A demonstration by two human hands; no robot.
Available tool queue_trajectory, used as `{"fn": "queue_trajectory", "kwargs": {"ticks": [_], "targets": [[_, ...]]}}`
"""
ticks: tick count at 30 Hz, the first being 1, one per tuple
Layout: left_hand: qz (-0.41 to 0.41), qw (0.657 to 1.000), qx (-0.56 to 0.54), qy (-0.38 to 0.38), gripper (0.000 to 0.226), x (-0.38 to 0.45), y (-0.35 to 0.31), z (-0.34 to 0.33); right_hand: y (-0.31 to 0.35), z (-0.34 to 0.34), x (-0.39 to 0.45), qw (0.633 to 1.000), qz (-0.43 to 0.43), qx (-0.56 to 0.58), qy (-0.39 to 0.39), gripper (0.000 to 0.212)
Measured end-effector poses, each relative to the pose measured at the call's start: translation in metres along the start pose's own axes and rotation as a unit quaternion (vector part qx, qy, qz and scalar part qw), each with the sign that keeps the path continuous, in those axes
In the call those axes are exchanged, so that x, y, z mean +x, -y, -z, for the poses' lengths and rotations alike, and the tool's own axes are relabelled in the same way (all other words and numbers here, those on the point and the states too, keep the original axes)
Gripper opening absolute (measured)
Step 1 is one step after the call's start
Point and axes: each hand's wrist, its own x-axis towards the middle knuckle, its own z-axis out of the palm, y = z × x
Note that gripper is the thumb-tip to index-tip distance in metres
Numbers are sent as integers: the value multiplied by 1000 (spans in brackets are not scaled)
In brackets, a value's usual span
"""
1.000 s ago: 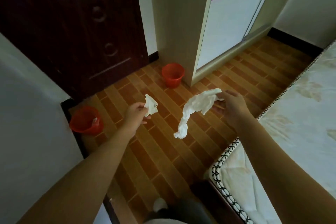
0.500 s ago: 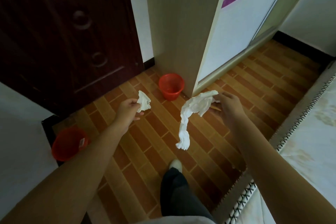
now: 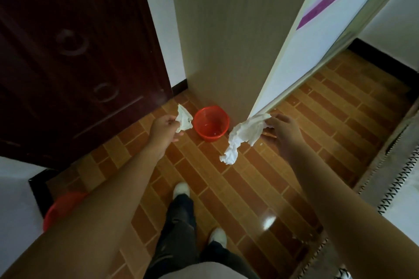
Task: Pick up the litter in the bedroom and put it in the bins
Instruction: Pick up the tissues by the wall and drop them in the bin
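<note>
My left hand (image 3: 163, 128) pinches a small crumpled white tissue (image 3: 184, 118) just left of a red bin (image 3: 211, 123) that stands on the floor at the foot of the wardrobe. My right hand (image 3: 283, 129) holds a long crumpled white tissue (image 3: 240, 136) that hangs down to the right of that bin. A second red bin (image 3: 59, 207) shows at the lower left, mostly hidden behind my left forearm.
A dark wooden door (image 3: 68, 52) fills the left. The beige wardrobe (image 3: 226, 29) with a white sliding door (image 3: 317, 29) stands ahead. The bed edge (image 3: 399, 174) runs along the right. My feet stand on the brown tiled floor (image 3: 249, 188).
I have walked towards the wardrobe. The red bin by it is now between my two hands, and the other red bin has slid to the lower left behind my arm.
</note>
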Motion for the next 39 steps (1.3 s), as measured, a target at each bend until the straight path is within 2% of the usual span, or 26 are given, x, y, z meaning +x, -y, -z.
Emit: {"fn": "queue_trajectory", "kwargs": {"ticks": [10,19,31,39], "targets": [[-3,995,37,88,16,144,-47,-16,35,-55,99,997,-31,46,-53,24],[-2,988,79,132,26,234,-56,-36,51,-90,174,992,-45,79,-85,22],[43,995,36,86,16,278,-42,-79,44,-103,260,997,-44,41,-47,23],[88,995,-41,-22,26,286,-16,-127,40,-91,317,997,-11,-29,71,22]]}}
